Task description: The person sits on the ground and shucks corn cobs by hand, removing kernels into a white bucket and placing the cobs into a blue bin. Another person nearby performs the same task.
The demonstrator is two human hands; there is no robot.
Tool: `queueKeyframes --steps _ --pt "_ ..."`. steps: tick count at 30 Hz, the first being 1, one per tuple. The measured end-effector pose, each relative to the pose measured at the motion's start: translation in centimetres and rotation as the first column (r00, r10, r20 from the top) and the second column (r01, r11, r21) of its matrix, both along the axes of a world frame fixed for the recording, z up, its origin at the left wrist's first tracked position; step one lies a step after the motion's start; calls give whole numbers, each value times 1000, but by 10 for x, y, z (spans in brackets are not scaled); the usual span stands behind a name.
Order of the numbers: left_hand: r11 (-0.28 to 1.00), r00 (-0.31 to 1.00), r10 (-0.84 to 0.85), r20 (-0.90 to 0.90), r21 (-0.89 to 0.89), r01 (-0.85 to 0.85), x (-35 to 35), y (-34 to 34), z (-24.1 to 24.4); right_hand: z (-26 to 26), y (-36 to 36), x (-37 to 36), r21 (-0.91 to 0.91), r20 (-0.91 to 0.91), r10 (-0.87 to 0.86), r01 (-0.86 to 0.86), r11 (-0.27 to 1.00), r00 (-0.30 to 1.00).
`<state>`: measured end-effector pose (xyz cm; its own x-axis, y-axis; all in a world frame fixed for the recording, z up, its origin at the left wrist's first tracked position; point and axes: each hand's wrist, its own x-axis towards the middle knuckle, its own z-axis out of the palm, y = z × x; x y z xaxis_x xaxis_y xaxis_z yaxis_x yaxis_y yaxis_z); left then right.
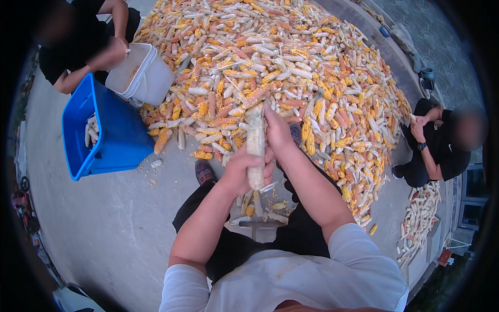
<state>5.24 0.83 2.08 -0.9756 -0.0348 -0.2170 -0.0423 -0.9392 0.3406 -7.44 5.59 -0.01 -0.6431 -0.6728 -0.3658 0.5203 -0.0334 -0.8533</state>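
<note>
A pale, whitish corn cob stands nearly upright in the picture between my hands. My left hand grips it from the right side near its upper part, thumb pointing up along it. Around its lower part my right hand is closed, with the thumb across the front. A bit of dry husk hangs at the cob's lower end. Beyond my hands lies a large heap of corn cobs, some with yellow kernels, others pale or reddish. On the ground between my legs are several cobs and loose kernels.
A blue plastic bin with pale cobs inside stands at the left, beside a white plastic bucket holding kernels. One person sits behind them; another person sits right of the heap. A smaller cob pile lies at the right.
</note>
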Motion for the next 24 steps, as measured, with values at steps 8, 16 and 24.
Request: queueKeyframes --steps 8,16,24 --pt "983 996 34 -88 185 -18 11 -18 -6 15 2 2 -308 296 164 -68 949 941" --pt "982 997 -22 -69 188 35 13 -19 -9 10 6 2 -250 31 242 -227 941 970" --pt "948 972 11 -236 312 65 19 -20 -10 19 8 -3 -417 495 225 2 909 840"
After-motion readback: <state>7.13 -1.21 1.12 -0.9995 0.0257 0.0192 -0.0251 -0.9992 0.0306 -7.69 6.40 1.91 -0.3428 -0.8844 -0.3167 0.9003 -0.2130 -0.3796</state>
